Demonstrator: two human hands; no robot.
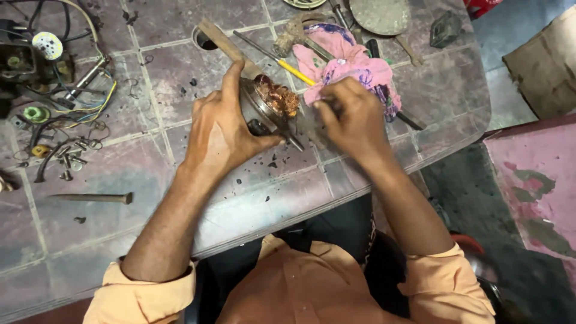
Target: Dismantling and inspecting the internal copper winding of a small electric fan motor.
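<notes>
- Our left hand (225,129) is clamped round the motor winding (273,102), copper coils facing right, toward the other hand.
- Our right hand (354,117) sits just beside it, fingers pinched together on something thin; we cannot tell what.
- Pink cloth (354,63) lies just beyond the right hand, yellow-handled screwdriver (282,60) past the winding.

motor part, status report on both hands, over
Left hand clamped round the round motor part with copper windings. Right hand pinched on a thin tool at its edge, tool mostly hidden. Pink cloth and yellow-handled screwdriver lie close behind.
</notes>
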